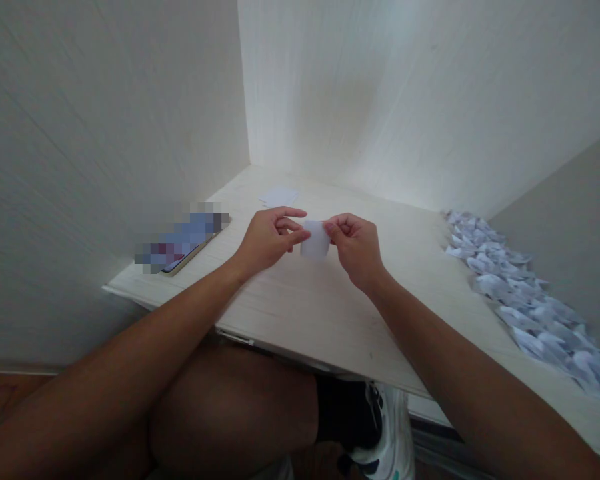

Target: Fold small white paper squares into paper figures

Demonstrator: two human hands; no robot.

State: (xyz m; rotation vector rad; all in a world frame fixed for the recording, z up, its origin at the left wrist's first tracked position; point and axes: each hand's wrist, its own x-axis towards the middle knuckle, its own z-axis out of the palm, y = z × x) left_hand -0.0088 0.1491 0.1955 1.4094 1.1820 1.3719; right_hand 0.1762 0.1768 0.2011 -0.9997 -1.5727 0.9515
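A small white piece of paper [315, 241] is held up over the middle of the table. My right hand [355, 243] pinches its upper right corner between thumb and bent fingers. At the paper's left edge is my left hand [273, 233], its thumb tip at or against the edge. The left index finger stretches out above, apart from the thumb, and the other fingers are loosely curled. Behind my left hand, a few flat white paper pieces [280, 196] lie on the table [300, 307].
A phone [187, 243], its screen blurred out, leans near the left wall [180, 100]. Many folded or crumpled white papers [525, 293] form a long heap along the table's right side. Below the front edge are my bent leg [235, 407] and a shoe [393, 427].
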